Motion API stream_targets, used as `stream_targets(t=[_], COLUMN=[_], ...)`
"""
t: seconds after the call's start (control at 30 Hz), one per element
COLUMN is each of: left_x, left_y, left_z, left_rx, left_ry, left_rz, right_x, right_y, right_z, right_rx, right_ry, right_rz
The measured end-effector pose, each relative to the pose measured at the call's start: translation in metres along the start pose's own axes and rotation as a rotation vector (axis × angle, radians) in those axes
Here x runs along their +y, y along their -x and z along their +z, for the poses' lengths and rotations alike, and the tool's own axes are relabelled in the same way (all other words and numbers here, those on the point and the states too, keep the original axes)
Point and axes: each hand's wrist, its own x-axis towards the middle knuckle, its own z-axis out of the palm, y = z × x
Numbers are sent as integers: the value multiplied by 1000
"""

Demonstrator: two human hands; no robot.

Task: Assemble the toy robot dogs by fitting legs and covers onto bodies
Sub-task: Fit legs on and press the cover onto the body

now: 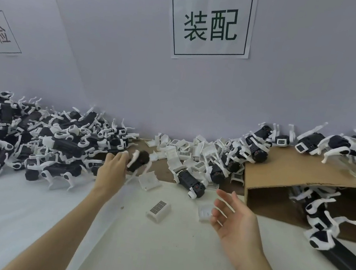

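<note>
Your left hand grips a blurred black-and-white toy robot dog just beyond the loose white cover, your right hand right of that cover, fingers spread, holding nothing.

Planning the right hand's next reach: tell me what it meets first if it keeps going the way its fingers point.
Probably the small white plastic cover beside the open right hand fingertips; depth is unclear.
</note>
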Motion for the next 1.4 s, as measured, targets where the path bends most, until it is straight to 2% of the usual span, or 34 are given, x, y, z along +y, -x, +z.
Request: stream_targets(t=[0.13,0.37,0.47,0.53,0.6,0.67,0.73,0.8,0.9,1.03,1.1,1.27,1.4], left_x=[49,115,136,148,158,165,168,169,167,165,167,165,162], left_y=[4,41,70,87,100,108,114,117,116,119,120,115,115], left_z=[-9,-21,-22,-20,-20,-20,-21,-24,-26,-33,-37,-46,-47], left_rx=[100,259,392,415,410,379,332,283,210,-202,-347,-400,-547], left_ry=[176,528,586,598,602,580,604,683,767,1065,1195,1296,1367], left_rz=[155,168,311,427,568,723,769,672,413,152,88,-26,-10], right_x=[2,2,4,6,6,2,-1,-4,-8,-8,-8,-8,-8], right_y=[1,1,1,3,7,10,10,11,11,10,9,11,8], right_z=[-4,-14,-7,-1,4,3,-1,-6,-11,-12,-10,-7,-7], right_rx=[27,102,93,74,34,68,124,166,178,111,77,-40,-13], right_ry=[21,108,241,330,377,420,459,453,448,448,420,384,352], right_rz=[8,7,-55,-88,-49,8,-4,-54,-122,-156,-145,60,-27])
